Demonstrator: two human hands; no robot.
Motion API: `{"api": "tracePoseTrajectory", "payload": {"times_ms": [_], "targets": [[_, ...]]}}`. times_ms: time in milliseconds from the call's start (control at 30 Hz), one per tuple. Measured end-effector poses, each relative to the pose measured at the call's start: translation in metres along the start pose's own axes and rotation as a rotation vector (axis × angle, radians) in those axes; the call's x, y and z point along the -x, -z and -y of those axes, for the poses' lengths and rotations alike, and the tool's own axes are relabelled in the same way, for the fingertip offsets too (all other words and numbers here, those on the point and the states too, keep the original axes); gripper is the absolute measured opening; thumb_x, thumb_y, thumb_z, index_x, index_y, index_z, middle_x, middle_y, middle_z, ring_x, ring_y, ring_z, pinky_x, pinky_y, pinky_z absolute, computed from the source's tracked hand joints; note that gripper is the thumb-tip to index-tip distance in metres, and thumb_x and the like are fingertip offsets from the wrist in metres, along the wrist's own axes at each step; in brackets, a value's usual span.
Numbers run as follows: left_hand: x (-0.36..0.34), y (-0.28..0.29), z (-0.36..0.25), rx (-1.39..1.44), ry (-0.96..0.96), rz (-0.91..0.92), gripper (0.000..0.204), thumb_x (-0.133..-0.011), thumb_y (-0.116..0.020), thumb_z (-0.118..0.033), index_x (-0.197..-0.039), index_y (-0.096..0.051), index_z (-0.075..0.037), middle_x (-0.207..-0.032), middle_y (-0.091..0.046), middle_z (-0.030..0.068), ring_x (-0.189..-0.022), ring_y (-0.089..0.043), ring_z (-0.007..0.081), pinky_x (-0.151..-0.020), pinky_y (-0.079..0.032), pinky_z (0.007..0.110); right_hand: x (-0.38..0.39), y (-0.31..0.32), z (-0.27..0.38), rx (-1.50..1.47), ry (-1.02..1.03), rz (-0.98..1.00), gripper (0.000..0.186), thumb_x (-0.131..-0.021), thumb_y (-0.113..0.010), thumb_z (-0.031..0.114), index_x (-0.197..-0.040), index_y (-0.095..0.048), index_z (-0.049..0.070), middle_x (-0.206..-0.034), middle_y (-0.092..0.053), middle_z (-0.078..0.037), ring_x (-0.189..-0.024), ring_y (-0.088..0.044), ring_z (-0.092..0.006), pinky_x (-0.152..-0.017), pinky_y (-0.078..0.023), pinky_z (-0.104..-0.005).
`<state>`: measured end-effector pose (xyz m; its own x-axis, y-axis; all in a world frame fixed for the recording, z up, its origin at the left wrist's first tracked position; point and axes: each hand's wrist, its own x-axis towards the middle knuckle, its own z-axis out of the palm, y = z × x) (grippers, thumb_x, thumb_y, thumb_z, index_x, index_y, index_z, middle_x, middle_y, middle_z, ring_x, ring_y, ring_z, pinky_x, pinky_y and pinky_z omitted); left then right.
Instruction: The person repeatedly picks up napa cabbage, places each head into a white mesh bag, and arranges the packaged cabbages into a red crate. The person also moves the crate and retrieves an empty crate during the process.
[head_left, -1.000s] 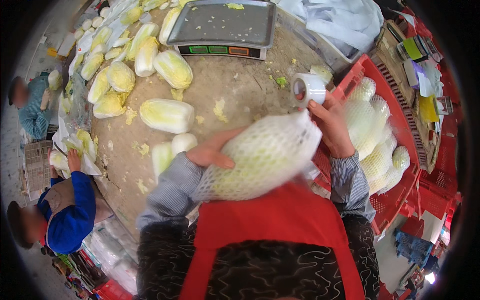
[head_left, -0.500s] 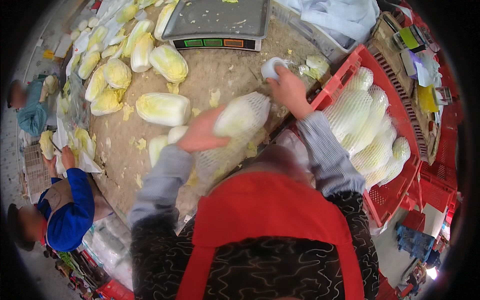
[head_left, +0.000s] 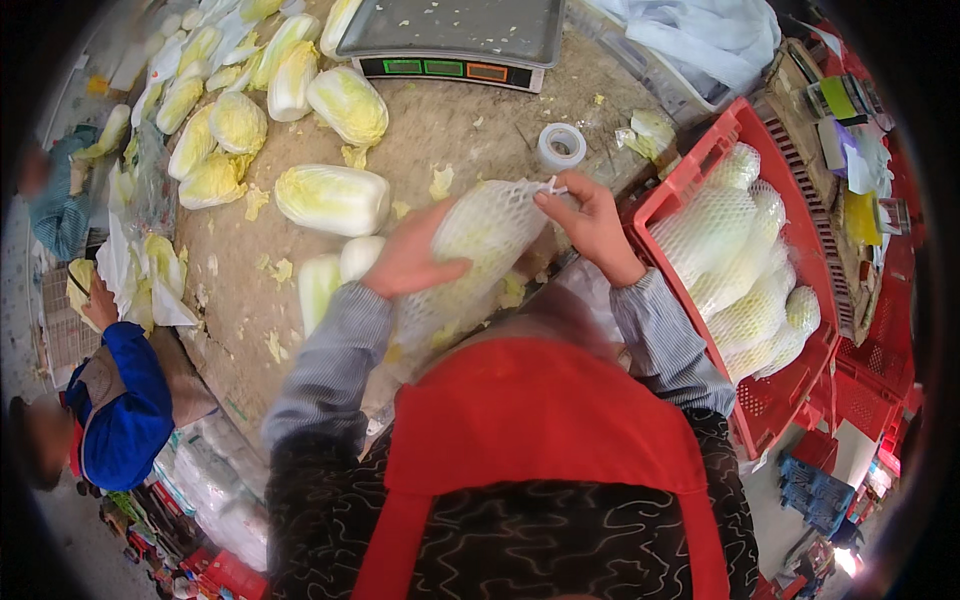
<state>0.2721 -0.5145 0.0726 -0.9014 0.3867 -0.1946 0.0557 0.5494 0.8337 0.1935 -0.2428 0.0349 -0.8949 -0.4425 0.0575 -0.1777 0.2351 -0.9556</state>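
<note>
1. Head view: your left hand [head_left: 412,252] lies along the left side of a Chinese cabbage [head_left: 488,228], thumb apart from the fingers; blur and overlap hide whether it grips.
2. Your right hand [head_left: 592,222] is closed in a pinch, thumb and finger on the gathered end of the white foam-net sleeve [head_left: 528,200] around that cabbage.
3. The netted cabbage is between your hands, over the near part of the counter [head_left: 240,300], its gathered end toward upper right.
4. A tape roll [head_left: 560,164] lies flat on the counter, just beyond your right hand, near the digital scale [head_left: 450,28].
5. To your right, a red crate [head_left: 690,165] holds netted cabbages [head_left: 745,270].
</note>
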Motion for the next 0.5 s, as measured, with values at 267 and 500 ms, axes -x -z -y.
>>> {"api": "tracePoseTrajectory", "payload": {"times_ms": [267, 500], "targets": [[0.001, -0.012, 0.017, 0.077, 0.063, -0.094, 0.087, -0.076, -0.079, -0.020, -0.147, -0.035, 0.004, -0.137, -0.052, 0.0238, -0.128, -0.051, 0.0301, -0.108, -0.040, 0.038, 0.034, -0.007, 0.003, -1.048, -0.730, 0.354, 0.038, -0.094, -0.054, 0.002, -0.131, -0.055, -0.003, -0.112, -0.069, -0.013, -0.095, -0.069, -0.0167, -0.076, -0.057, -0.0260], [0.001, -0.011, 0.015, 0.041, 0.014, -0.099, 0.086, -0.074, -0.077, -0.023, -0.145, -0.036, 0.004, -0.132, -0.055, 0.0250, -0.124, -0.054, 0.0310, -0.106, -0.042, 0.038, 0.021, -0.024, 0.030, -0.222, -0.332, 0.583, 0.038, -0.089, -0.066, 0.005, -0.127, -0.062, 0.008, -0.078, -0.068, -0.001, -0.057, -0.060, -0.0071, -0.051, -0.049, -0.0226]]}}
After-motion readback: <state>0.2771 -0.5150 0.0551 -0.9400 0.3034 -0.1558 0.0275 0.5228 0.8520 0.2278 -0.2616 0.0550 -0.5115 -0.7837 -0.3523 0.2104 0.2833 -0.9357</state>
